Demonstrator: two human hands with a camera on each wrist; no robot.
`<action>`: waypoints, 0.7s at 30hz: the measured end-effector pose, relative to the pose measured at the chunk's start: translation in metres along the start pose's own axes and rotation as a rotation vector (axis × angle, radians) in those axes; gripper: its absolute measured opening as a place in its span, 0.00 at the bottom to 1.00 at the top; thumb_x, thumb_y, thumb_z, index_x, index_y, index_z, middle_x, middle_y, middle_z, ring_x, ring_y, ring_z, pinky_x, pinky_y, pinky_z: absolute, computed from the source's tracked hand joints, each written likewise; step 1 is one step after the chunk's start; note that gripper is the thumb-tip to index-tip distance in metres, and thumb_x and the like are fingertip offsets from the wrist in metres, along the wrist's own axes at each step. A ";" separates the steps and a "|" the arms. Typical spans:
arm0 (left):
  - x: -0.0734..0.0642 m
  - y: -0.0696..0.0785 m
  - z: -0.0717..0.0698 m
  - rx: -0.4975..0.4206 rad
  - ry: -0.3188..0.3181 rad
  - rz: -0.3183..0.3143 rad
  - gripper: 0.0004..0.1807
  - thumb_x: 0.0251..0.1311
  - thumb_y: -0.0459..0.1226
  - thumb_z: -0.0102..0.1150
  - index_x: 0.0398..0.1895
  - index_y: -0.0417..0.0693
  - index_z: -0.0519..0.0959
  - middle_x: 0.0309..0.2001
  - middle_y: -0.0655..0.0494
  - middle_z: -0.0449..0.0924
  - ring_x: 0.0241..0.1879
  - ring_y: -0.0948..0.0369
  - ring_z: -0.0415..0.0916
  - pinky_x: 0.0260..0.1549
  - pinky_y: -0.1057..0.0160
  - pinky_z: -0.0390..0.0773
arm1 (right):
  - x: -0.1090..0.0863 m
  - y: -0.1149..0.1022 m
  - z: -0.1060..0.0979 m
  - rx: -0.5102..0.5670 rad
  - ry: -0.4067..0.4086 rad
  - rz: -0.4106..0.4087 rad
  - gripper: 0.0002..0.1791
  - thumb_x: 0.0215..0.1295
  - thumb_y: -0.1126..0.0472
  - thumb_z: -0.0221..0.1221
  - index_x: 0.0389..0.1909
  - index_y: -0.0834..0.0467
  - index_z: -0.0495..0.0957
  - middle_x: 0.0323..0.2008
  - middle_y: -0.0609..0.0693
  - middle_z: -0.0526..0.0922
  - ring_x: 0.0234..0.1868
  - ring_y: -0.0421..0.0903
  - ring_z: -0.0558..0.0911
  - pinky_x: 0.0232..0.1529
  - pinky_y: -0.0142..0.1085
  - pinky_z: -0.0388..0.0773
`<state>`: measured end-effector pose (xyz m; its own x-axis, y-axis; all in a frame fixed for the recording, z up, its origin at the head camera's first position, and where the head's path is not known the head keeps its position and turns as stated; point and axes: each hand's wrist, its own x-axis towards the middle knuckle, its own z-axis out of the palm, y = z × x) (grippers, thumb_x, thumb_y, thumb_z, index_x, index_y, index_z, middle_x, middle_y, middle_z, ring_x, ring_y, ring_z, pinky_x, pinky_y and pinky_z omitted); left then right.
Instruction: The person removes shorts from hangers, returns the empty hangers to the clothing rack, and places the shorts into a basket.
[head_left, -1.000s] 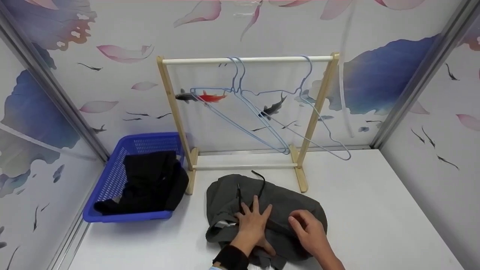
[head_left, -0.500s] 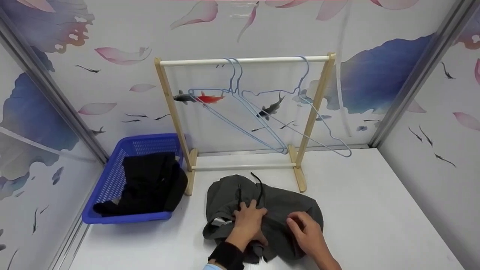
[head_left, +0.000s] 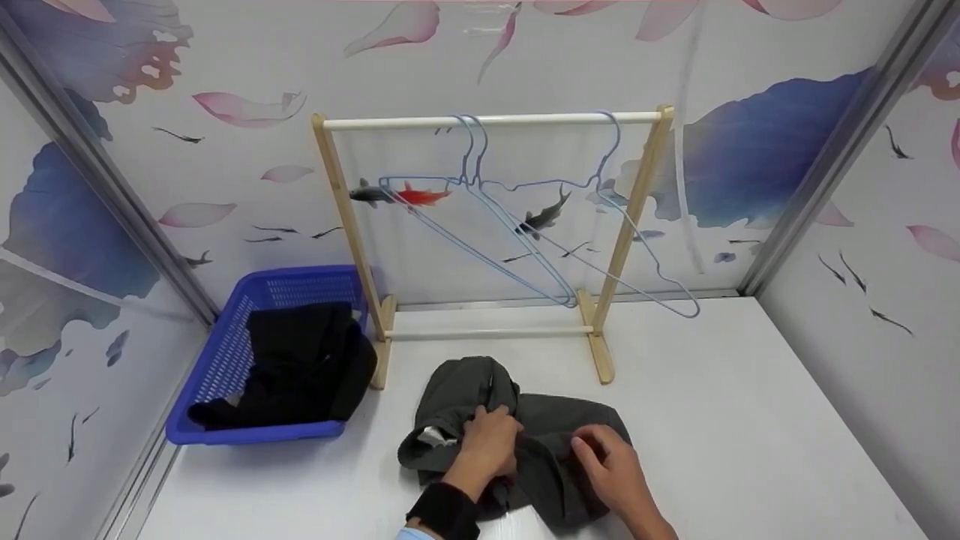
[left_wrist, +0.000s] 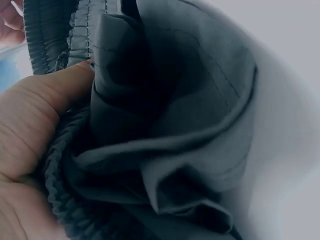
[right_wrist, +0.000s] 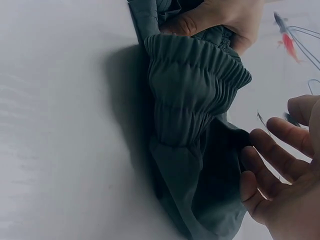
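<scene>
Dark grey elastic-waist shorts [head_left: 465, 386] lie bunched on the white table. My left hand [head_left: 489, 448] grips the cloth in their middle, its fingertips curled into the folds. In the left wrist view the thumb of that hand [left_wrist: 37, 122] lies over the gathered waistband [left_wrist: 60, 185], beside an open fold of fabric. At the right end of the shorts is my right hand [head_left: 616, 469]. The right wrist view shows its fingers [right_wrist: 270, 150] loosely bent, with fingertips against or very near the cloth, pinching nothing. Folds hide the left fingertips.
A blue basket [head_left: 259, 433] holding black folded clothing [head_left: 307, 367] stands at the left. Behind the shorts is a wooden-sided rack [head_left: 495, 121] carrying several blue wire hangers [head_left: 517, 225]. Patterned walls enclose the table [head_left: 750, 420] at the back and sides.
My left hand goes from spread flat on the shorts to curled and gripping them, drawing cloth toward me. The shorts bunch up and their drawstrings disappear from sight. My right hand barely moves.
</scene>
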<state>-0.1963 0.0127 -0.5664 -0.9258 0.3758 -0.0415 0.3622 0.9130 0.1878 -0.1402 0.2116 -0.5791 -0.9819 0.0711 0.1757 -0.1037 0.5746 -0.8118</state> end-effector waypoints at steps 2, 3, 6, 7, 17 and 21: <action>-0.003 -0.002 0.000 0.002 0.029 0.012 0.21 0.43 0.34 0.76 0.45 0.56 0.90 0.44 0.54 0.81 0.44 0.47 0.77 0.34 0.50 0.81 | -0.001 0.000 0.002 -0.003 0.008 -0.012 0.03 0.73 0.63 0.63 0.41 0.57 0.84 0.38 0.45 0.83 0.38 0.38 0.77 0.41 0.35 0.77; -0.004 -0.003 0.000 0.005 0.042 0.020 0.20 0.44 0.34 0.75 0.45 0.56 0.90 0.42 0.55 0.82 0.43 0.48 0.78 0.34 0.51 0.81 | -0.001 0.000 0.003 -0.003 0.013 -0.019 0.03 0.72 0.63 0.63 0.41 0.57 0.84 0.38 0.45 0.83 0.37 0.38 0.77 0.41 0.35 0.77; -0.009 -0.007 0.003 0.009 0.071 0.035 0.20 0.45 0.33 0.73 0.45 0.55 0.90 0.40 0.55 0.81 0.40 0.49 0.77 0.34 0.54 0.81 | -0.003 -0.001 0.008 -0.001 0.029 -0.054 0.03 0.72 0.64 0.63 0.42 0.57 0.84 0.38 0.44 0.82 0.37 0.37 0.77 0.39 0.34 0.77; -0.010 -0.009 0.004 0.008 0.075 0.038 0.20 0.44 0.33 0.73 0.45 0.55 0.90 0.40 0.55 0.81 0.39 0.50 0.77 0.34 0.54 0.81 | -0.004 -0.001 0.009 0.007 0.036 -0.065 0.03 0.72 0.64 0.63 0.42 0.57 0.84 0.38 0.44 0.82 0.37 0.37 0.77 0.39 0.33 0.78; -0.018 -0.020 0.015 -0.077 0.150 0.043 0.24 0.41 0.26 0.70 0.47 0.50 0.87 0.43 0.49 0.78 0.37 0.49 0.74 0.38 0.53 0.81 | -0.010 -0.006 0.018 0.059 0.042 -0.082 0.05 0.72 0.64 0.63 0.45 0.58 0.84 0.39 0.44 0.80 0.36 0.36 0.77 0.37 0.32 0.77; -0.021 -0.026 0.016 -0.168 0.205 0.040 0.24 0.40 0.22 0.68 0.43 0.50 0.85 0.42 0.50 0.75 0.36 0.52 0.71 0.37 0.54 0.80 | -0.011 -0.008 0.022 0.066 0.050 -0.089 0.04 0.71 0.64 0.64 0.43 0.57 0.84 0.38 0.43 0.81 0.37 0.36 0.77 0.37 0.32 0.77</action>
<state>-0.1843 -0.0168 -0.5858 -0.9200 0.3551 0.1658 0.3915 0.8525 0.3463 -0.1317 0.1889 -0.5869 -0.9594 0.0634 0.2750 -0.2021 0.5257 -0.8263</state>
